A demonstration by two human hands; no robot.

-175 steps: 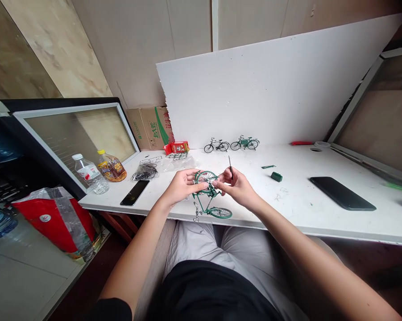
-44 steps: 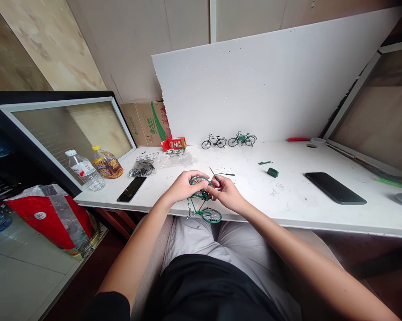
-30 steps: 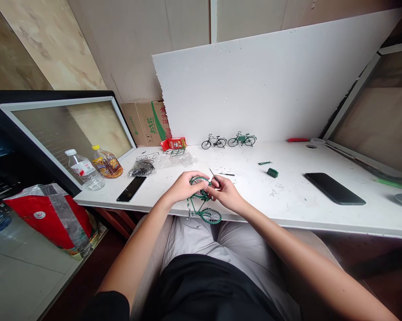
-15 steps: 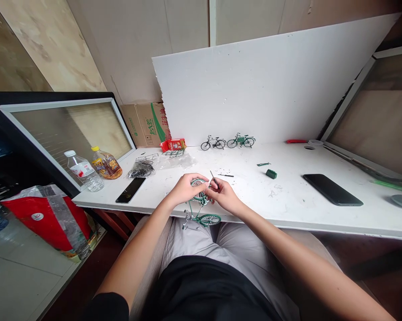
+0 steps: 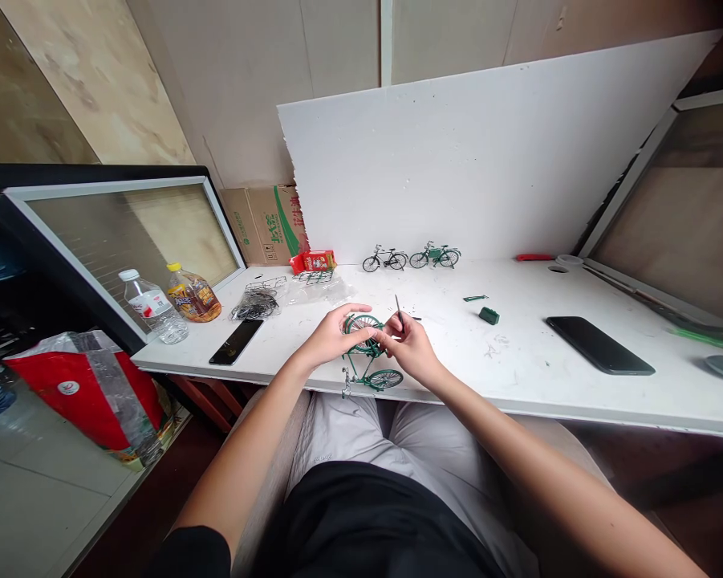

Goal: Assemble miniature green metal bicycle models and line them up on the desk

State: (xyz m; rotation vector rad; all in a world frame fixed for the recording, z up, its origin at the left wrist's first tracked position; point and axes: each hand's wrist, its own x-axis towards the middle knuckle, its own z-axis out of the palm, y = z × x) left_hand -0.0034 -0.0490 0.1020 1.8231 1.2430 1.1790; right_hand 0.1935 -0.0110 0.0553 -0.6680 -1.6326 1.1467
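Note:
A green model bicycle (image 5: 366,361) is tilted at the table's front edge, with one wheel up between my hands and the other lower, near my lap. My left hand (image 5: 334,337) grips it by the upper wheel, thumb across the tyre. In my right hand (image 5: 412,345) is a thin dark pointed tool (image 5: 399,309), its tip sticking up past the fingers; its exact kind is unclear. The right fingertips also meet the bicycle beside that wheel, and what they pinch there is hidden. Small dark bits lie just beyond this hand.
Two finished-looking model bicycles, one black (image 5: 385,258) and one green (image 5: 435,255), stand against the white board (image 5: 487,160). A green block (image 5: 489,315) and a phone (image 5: 600,345) lie rightward. Leftward are another phone (image 5: 236,341), a wire-like parts pile (image 5: 256,303) and two bottles (image 5: 193,295).
The bicycle has moved slightly up and right, its lower wheel now nearer the table edge. My right hand has shifted right, and its tool points more upright. My left fingers have straightened somewhat.

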